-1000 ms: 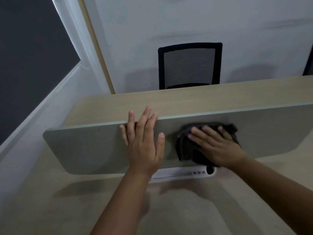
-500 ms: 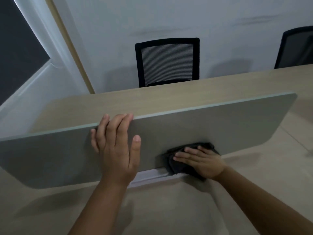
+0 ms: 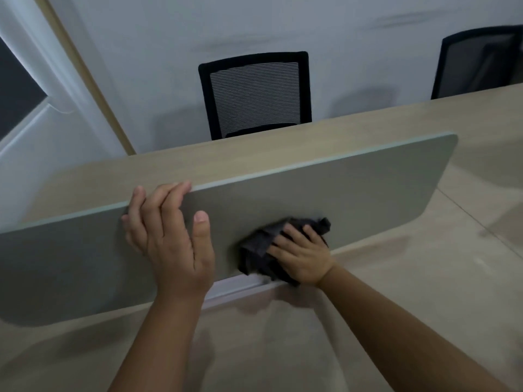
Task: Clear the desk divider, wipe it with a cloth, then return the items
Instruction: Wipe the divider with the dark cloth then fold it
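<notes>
The left hand (image 3: 172, 239) lies flat against the near face of the desk divider (image 3: 353, 199), fingers straight, their tips hooked just over its top edge, thumb spread out to the side. The right hand (image 3: 304, 257) presses a crumpled dark cloth (image 3: 260, 250) against the lower part of the same face, fingers spread over the bundle; the cloth bulges out to the left of the hand and above its fingertips. The two hands are apart, the right one lower and further right.

The divider is a grey-green panel with rounded corners, standing upright across the light wood counter (image 3: 283, 349). At its foot, between the two wrists, a pale strip of base rail (image 3: 235, 288) shows, partly hidden by the cloth and the right hand. No writing, label or brand can be read on any of these.

Beyond the divider the counter continues, and behind it stands a black mesh-backed chair (image 3: 254, 91) against a pale wall (image 3: 339, 24). A second chair (image 3: 478, 60) shows at the right edge. At the far left a dark panel (image 3: 17, 89) sits in a white frame.
</notes>
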The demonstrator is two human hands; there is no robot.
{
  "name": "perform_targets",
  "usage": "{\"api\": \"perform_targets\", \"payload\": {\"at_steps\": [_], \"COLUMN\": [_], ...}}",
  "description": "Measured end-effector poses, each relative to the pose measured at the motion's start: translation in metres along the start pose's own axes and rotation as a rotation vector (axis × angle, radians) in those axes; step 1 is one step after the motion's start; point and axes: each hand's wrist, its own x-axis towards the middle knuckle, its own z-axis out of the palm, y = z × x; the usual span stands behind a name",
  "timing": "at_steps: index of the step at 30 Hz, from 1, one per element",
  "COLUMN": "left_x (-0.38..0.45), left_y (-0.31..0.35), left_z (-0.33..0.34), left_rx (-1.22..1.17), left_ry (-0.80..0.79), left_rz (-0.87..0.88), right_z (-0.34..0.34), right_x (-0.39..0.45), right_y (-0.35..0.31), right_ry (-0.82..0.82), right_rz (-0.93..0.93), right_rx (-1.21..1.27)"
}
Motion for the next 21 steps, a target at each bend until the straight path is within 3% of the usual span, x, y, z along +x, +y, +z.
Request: {"api": "perform_targets", "payload": {"at_steps": [2,4,7,9,11,14,18,21], "left_x": [-0.002,-0.003,0.0,-0.001,-0.001,-0.002,-0.001,0.001], "left_y": [-0.004,-0.008,-0.004,-0.002,-0.001,-0.001,0.023,0.04], "left_z": [-0.002,-0.004,0.003,0.006,0.01,0.016,0.018,0.02], "left_rx": [0.021,0.038,-0.016,-0.014,-0.005,-0.013,0.028,0.056], "left_ry": [-0.021,-0.023,0.017,0.048,0.071,0.067,-0.024,-0.141], "left_rz": [0.027,0.045,0.066,0.053,0.055,0.026,-0.025,0.041], "right_z": [0.006,0.005,-0.008,-0.03,-0.048,-0.054,-0.014,0.005], "right_x": [-0.037,-0.053,-0.038,0.008,0.057,0.096,0.042,-0.01], "right_y": [0.015,0.031,0.063,0.078,0.078,0.031,-0.024,-0.007], "right_ry": [-0.139,-0.161,0.033,0.183,0.332,0.324,0.165,0.108], "right_rz": [-0.004,0.103,0.482,0.787,0.959,0.862,0.535,0.677], "right_rx": [0.027,0.066,0.065,0.211,0.331,0.301,0.176,0.224]}}
